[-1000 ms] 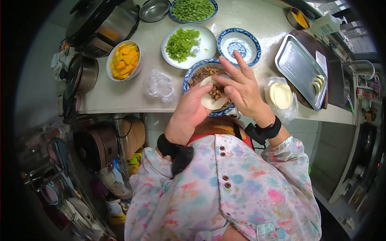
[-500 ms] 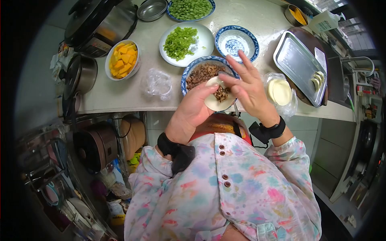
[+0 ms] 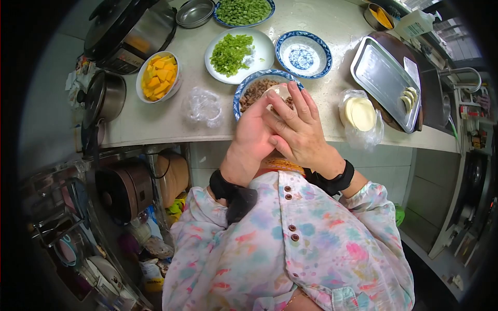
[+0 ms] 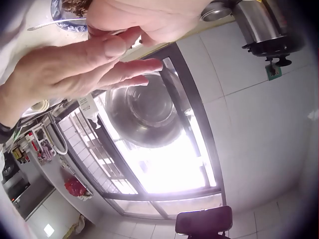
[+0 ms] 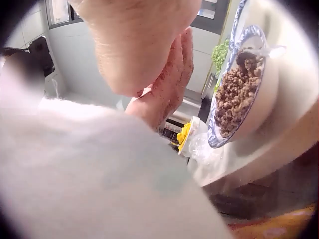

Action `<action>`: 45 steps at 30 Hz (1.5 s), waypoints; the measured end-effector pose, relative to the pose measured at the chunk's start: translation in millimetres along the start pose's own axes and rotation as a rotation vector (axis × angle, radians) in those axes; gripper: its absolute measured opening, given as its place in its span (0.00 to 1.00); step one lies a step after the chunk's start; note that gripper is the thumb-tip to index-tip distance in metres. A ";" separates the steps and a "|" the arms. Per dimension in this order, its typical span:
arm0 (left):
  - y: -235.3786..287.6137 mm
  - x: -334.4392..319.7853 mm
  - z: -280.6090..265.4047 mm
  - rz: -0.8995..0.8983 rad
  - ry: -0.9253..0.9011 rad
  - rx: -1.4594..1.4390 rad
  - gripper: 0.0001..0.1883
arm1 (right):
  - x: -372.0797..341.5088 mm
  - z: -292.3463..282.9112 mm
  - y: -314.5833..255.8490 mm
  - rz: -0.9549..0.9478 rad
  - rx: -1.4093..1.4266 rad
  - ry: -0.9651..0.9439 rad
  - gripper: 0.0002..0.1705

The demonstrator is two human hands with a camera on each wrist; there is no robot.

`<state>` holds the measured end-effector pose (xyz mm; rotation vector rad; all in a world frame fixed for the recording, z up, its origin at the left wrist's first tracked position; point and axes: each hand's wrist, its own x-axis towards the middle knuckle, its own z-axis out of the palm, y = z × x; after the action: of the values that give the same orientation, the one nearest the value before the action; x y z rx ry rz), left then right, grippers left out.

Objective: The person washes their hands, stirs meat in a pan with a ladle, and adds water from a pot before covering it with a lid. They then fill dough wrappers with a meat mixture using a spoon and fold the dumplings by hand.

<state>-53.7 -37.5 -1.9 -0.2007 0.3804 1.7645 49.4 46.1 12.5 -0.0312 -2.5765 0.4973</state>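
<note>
My left hand [image 3: 248,142] holds a round dough wrapper [image 3: 280,90] with brown filling on it, above the blue-rimmed bowl [image 3: 237,98] of minced filling [image 3: 253,97]. Extended fingers of my right hand [image 3: 303,133] lie over the left hand and cover much of the wrapper; whether they touch the dough is hidden. In the left wrist view the right hand [image 4: 65,69] has straight fingers beside the left palm [image 4: 149,17]. The right wrist view shows the filling [image 5: 237,97] in its bowl, with a spoon [image 5: 266,52] in it.
Stacked wrappers [image 3: 360,114] lie in plastic on the right, near a metal tray [image 3: 381,72] with several dumplings [image 3: 409,99]. Behind the filling are a plate of chopped greens [image 3: 232,54] and a blue-rimmed bowl [image 3: 303,54]. Orange cubes [image 3: 159,78] and crumpled plastic [image 3: 202,107] are leftward.
My right hand has moved left and in against the left hand, its fingers now across the wrapper. The wrapper, seen broadly before, is now mostly hidden and a little farther from my body.
</note>
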 end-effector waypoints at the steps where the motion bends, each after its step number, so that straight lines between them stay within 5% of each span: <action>1: -0.3 -0.7 0.6 0.007 0.012 0.002 0.20 | -0.6 -1.8 -0.7 -0.011 -0.003 -0.012 0.21; 22: -0.2 -13.5 -0.5 0.062 -0.026 0.045 0.22 | -14.3 -30.2 3.5 0.011 -0.031 0.111 0.17; 25: -3.8 -12.9 -4.6 -0.041 -0.247 -0.099 0.23 | -4.6 -16.3 -5.9 0.029 -0.069 0.080 0.20; 28: -9.3 -14.6 6.1 0.014 -0.024 -0.060 0.23 | -1.2 -5.6 -9.3 0.041 -0.093 0.063 0.22; 31: -2.4 -13.6 -7.0 -0.100 -0.272 -0.149 0.23 | -1.9 -8.8 -11.6 0.006 -0.062 0.063 0.20; 34: -4.3 -13.5 -1.3 0.052 -0.028 0.061 0.23 | -13.8 -21.1 -3.1 -0.013 -0.015 0.125 0.19; 45: -6.2 -13.3 1.0 0.050 0.049 0.157 0.16 | -37.6 -26.0 14.4 -0.032 -0.073 0.165 0.13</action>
<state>-44.6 -48.1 2.6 -0.1237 0.5619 1.7720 93.8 64.1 10.2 -0.0542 -2.4285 0.3725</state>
